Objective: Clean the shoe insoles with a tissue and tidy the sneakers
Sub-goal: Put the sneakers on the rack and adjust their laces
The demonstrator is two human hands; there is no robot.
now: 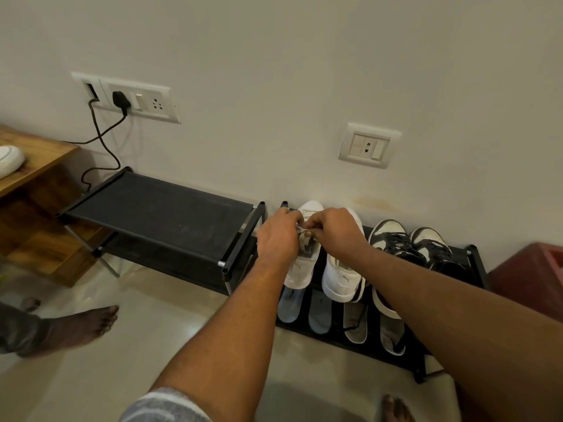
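Two white sneakers stand side by side on a low black shoe rack (475, 254). My left hand (278, 239) and my right hand (335, 229) meet over the left white sneaker (300, 269), each pinching its white lace (302, 229). The right white sneaker (342, 278) sits untouched beside it. A black-and-white pair (405, 242) stands further right, partly behind my right forearm. Several insoles lie on the lower shelf: a pale blue one (288, 306), a darker blue one (320, 312) and grey ones (356, 324). No tissue is visible.
A taller black rack (158, 214) with a bare fabric top stands to the left. A wooden table (33, 166) holding a white object is at far left. A plugged cable (100, 138) hangs from the wall socket. A red bin (536, 275) sits right. Bare feet (76, 327) rest on the floor.
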